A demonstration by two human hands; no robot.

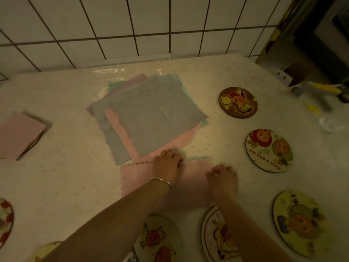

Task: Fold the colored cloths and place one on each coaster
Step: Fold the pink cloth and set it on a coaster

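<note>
Both hands are down on a pink cloth (143,178) lying flat at the near edge of the table (62,95). The left hand (168,162), with a bangle (161,181) on its wrist, curls its fingers onto the cloth's far edge; the right hand (223,181) seems to pinch the right edge, though the light is dim. Just beyond sits the pile of cloths (151,118), grey on top. Round coasters (238,102) lie to the right and near. Far left, a folded pink cloth (18,134) covers another coaster.
</note>
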